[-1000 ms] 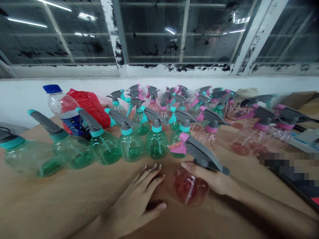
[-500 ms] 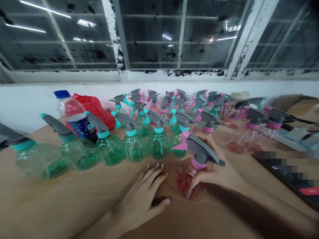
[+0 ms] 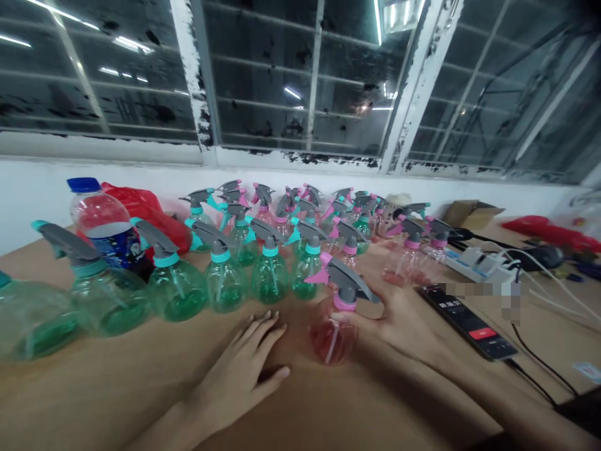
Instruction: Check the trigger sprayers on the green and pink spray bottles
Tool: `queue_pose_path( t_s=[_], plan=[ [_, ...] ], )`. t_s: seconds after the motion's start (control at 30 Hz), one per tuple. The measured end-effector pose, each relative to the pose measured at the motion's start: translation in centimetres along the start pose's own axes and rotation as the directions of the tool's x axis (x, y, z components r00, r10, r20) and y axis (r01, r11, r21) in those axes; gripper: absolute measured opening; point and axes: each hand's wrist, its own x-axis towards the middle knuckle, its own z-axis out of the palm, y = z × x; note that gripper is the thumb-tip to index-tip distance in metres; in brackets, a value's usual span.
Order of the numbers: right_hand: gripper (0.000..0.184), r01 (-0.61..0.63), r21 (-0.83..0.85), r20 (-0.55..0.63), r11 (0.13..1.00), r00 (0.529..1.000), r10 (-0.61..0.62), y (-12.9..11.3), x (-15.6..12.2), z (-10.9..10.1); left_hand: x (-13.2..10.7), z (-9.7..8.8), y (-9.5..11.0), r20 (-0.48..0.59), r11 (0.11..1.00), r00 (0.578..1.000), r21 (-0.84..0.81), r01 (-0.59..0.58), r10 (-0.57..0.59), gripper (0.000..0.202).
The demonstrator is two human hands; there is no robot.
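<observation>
Spray bottle, pink-collared, held in our right hand, our left hand palm-down, loosely spread on the tabletop, teal-collared spray bottles in a row beyond

Cannot see the finger ends of the right hand, tucked behind the pink-collared spray bottle. Cannot count the back-row spray bottles, overlapping along the far edge of the worktop. Cannot see all of the leftmost spray bottle, cut off by the view's left edge. Cannot read the blurred label on the blue-capped drink bottle or the smallest print on the phone. Cannot identify the dark object, cropped at the near right corner.
</observation>
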Motion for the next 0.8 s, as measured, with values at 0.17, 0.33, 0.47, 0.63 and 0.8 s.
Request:
queue_pose_path(
  t_s=[0.17, 0.33, 0.47, 0.63, 0.8],
  plan=[
    [0.029, -0.078, -0.118, -0.046, 0.990, 0.996, 0.073, 3.9, -1.4, -3.9, 0.0, 0.2, -0.3, -0.044, 0.999, 0.999, 0.029, -0.016, 0.017, 0.053],
    [0.039, -0.211, 0.084, -0.120, 0.974, 0.968, 0.220, 8.9, -0.8, -6.1, 0.1, 0.5, -0.6, -0.094, 0.997, 0.995, 0.071, -0.006, 0.012, 0.056],
    [0.037, -0.216, 0.087, -0.180, 0.973, 0.957, 0.229, 12.5, 1.6, -5.9, 0.0, 1.0, -0.7, -0.125, 0.995, 0.992, 0.103, 0.008, 0.005, 0.060],
    [0.031, -0.194, 0.067, -0.245, 0.979, 0.948, 0.205, 14.7, 4.4, -4.7, -0.3, 2.1, -1.8, -0.119, 0.988, 0.993, 0.153, 0.025, -0.007, 0.066],
    [0.021, -0.171, 0.083, -0.280, 0.982, 0.941, 0.187, 15.6, 5.7, -3.6, -0.6, 2.9, -2.8, -0.093, 0.984, 0.995, 0.176, 0.037, -0.020, 0.068]
  ],
)
